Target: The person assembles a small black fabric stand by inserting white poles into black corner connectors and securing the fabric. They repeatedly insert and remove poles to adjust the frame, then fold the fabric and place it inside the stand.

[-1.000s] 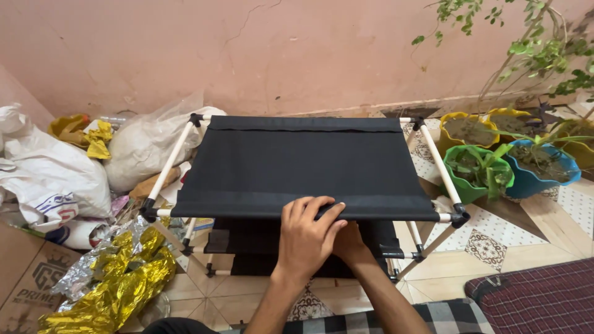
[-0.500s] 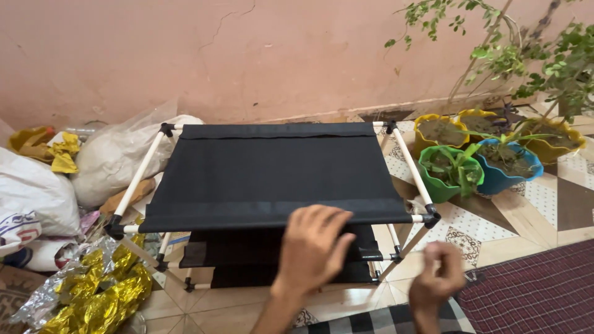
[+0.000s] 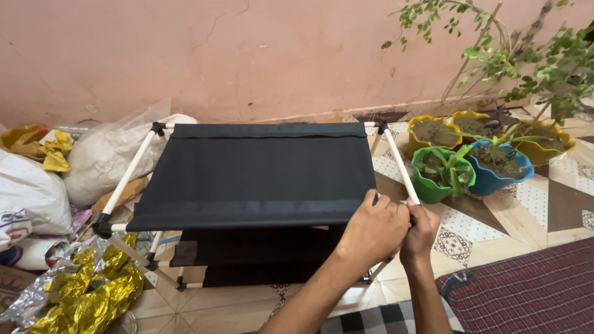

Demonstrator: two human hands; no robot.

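At the near right corner of the rack [image 3: 253,179], the left hand [image 3: 371,232] and right hand [image 3: 419,230] close around the white tube [image 3: 402,167] where it meets the black fabric shelf [image 3: 260,170]. Beside it, green [image 3: 433,185], blue [image 3: 495,176] and yellow pots [image 3: 433,133] hold soil and plants.

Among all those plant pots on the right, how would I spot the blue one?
Start at the pink wall and follow it right to the cluster of pots on the patterned floor tiles, beside the black fabric rack. The blue pot sits in the front row, just right of the green pot. The pots behind it are yellow; it is the only blue one.
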